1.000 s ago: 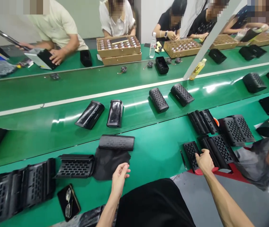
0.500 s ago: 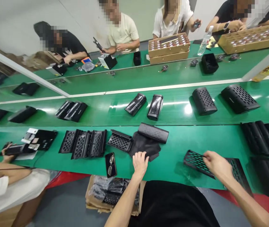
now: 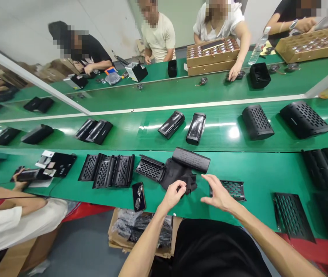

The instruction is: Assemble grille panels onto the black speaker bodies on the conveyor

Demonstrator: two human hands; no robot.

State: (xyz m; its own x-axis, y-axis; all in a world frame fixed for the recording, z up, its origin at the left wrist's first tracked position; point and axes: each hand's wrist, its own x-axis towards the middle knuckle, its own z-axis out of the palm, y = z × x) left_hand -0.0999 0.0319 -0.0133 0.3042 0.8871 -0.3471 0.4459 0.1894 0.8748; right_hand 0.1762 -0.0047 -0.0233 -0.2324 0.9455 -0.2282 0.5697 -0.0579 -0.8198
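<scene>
My left hand (image 3: 173, 195) is closed in a pinch at the near edge of thin black cloth sheets (image 3: 171, 174), with a crumpled sheet by its fingertips. To its right, my right hand (image 3: 218, 193) is open, thumb and fingers apart, holding nothing. Behind that hand a black perforated grille panel (image 3: 233, 188) lies on the green table, partly hidden by the hand and wrist. A rounded black speaker shell (image 3: 191, 159) rests against the far side of the sheets. Another perforated panel (image 3: 150, 168) touches their left side.
Several grille panels (image 3: 105, 171) stand in a row at left, near a phone with glasses (image 3: 139, 196) on it. One more panel (image 3: 292, 215) overhangs the right edge. Below is a carton (image 3: 114, 240). Black housings (image 3: 258, 122) sit along the belt; co-workers sit opposite and at left.
My right hand has let go of the grille panel, now lying flat, and moved left towards the cloth. My left hand has gone from resting on the sheets to pinching. A co-worker's hand reached down to a speaker.
</scene>
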